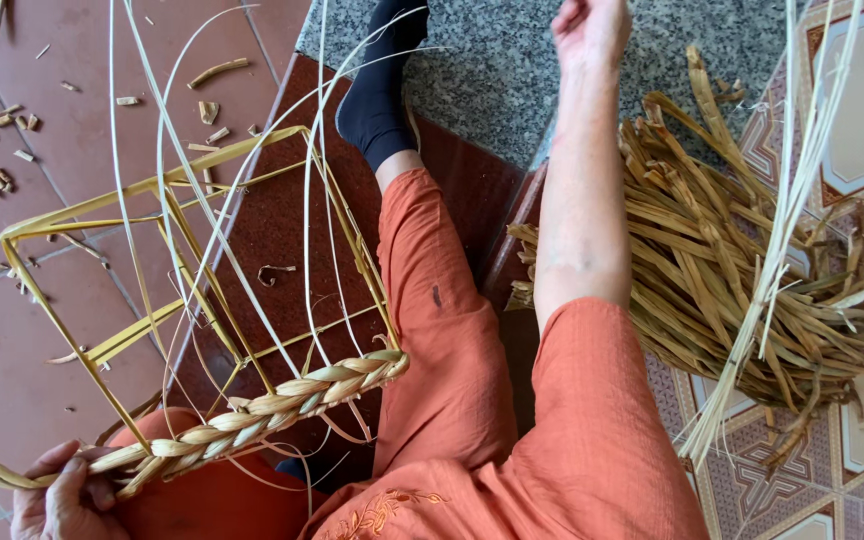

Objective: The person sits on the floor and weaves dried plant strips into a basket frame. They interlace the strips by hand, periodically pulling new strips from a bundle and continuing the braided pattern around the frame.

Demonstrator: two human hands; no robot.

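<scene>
Two hands at work, well apart. Left hand [62, 495], nearest, fingers curled tight on the end of a thick braid [262, 410] running along the near edge of a yellow wire frame [192, 240]. Thin pale strands [202, 130] rise from the frame. Beyond, a pile of dried leaves [742, 270] on the tiled floor [72, 130]. Right hand [592, 28] stretched farthest; fingers partly cut off, grip cannot be told.

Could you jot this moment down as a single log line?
left hand: grips braid end on wire frame | right hand: raised, fist closed, nothing visibly held | dried leaves: heaped beside right arm
</scene>
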